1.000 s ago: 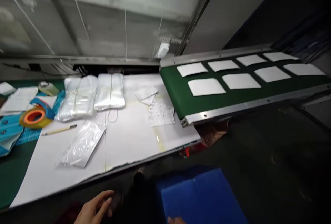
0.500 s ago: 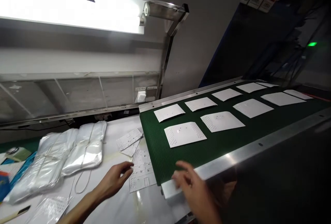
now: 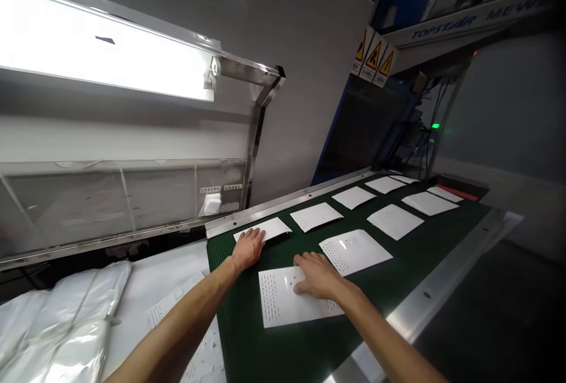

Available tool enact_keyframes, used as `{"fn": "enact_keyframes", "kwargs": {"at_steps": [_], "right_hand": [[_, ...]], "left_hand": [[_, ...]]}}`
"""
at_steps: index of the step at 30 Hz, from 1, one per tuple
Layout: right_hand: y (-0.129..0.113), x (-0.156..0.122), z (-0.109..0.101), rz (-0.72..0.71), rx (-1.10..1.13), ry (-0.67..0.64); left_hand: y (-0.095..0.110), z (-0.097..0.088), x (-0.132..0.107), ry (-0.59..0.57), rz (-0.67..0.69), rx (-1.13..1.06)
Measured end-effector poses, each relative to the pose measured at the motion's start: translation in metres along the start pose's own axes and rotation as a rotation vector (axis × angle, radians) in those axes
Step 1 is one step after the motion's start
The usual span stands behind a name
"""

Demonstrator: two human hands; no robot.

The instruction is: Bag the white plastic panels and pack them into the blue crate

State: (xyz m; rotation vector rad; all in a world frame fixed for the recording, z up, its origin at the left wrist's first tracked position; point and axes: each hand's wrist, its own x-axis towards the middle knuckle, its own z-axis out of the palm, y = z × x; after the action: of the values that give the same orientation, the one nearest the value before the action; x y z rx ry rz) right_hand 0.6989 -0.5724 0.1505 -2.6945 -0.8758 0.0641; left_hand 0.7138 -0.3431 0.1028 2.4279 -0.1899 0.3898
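My left hand (image 3: 250, 246) reaches onto a small white slotted panel (image 3: 275, 228) at the far near-end corner of the green conveyor belt (image 3: 241, 336). Its fingers are spread over the panel's left part and partly cover it. Over a closer white panel (image 3: 283, 306), with rows of slots and a few holes, lies my right hand (image 3: 316, 276). Thumb and fingers are apart there, the thumb on the panel's face. Both panels lie flat on the belt. Just behind my right hand is another slotted panel (image 3: 356, 251).
Several more white panels (image 3: 395, 221) lie in two rows along the belt, between metal side rails (image 3: 411, 318). Left of it, a white table holds loose panels (image 3: 170, 306) and bundled clear plastic bags (image 3: 66, 324). A bright lamp (image 3: 106, 41) hangs above.
Both hands have moved forward from the belt's near end onto the panels. The view has turned right and up, and the panels appear lower and further left.
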Motion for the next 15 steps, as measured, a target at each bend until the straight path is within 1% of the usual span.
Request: {"fn": "enact_keyframes", "kwargs": {"at_steps": [2,3,4,5,6,7,8,9,10,11,12,13,15], "right_hand": [[-0.002,-0.02,-0.024,0.021,0.027,0.035],[-0.005,-0.03,-0.035,0.037,0.071,0.049],[-0.01,-0.04,-0.043,0.073,0.172,0.068],[-0.019,-0.049,-0.047,0.134,0.332,0.104],[-0.033,-0.056,-0.047,0.206,0.549,0.164],[-0.052,-0.062,-0.04,0.274,0.8,0.247],[-0.076,-0.068,-0.027,0.33,1.05,0.338],[-0.106,-0.073,-0.01,0.361,1.26,0.414],[-0.141,-0.079,0.011,0.358,1.407,0.455],[-0.178,-0.086,0.035,0.348,1.51,0.425],[-0.217,-0.094,0.058,0.342,1.582,0.348],[-0.255,-0.103,0.081,0.359,1.619,0.257],[-0.323,-0.123,0.122,0.417,1.616,0.1]], "left_hand": [[0.003,-0.023,-0.006,0.055,-0.02,-0.104],[0.005,-0.038,-0.015,0.09,-0.036,-0.162],[0.006,-0.054,-0.029,0.127,-0.054,-0.223],[0.007,-0.07,-0.048,0.163,-0.074,-0.283],[0.008,-0.086,-0.072,0.193,-0.094,-0.329],[0.008,-0.1,-0.1,0.21,-0.123,-0.394],[0.009,-0.112,-0.132,0.215,-0.167,-0.496],[0.009,-0.123,-0.167,0.213,-0.229,-0.639],[0.01,-0.132,-0.203,0.212,-0.307,-0.81],[0.011,-0.14,-0.239,0.227,-0.392,-0.983],[0.012,-0.148,-0.275,0.261,-0.476,-1.128],[0.013,-0.155,-0.309,0.314,-0.552,-1.219],[0.011,-0.169,-0.37,0.429,-0.668,-1.242]]}}
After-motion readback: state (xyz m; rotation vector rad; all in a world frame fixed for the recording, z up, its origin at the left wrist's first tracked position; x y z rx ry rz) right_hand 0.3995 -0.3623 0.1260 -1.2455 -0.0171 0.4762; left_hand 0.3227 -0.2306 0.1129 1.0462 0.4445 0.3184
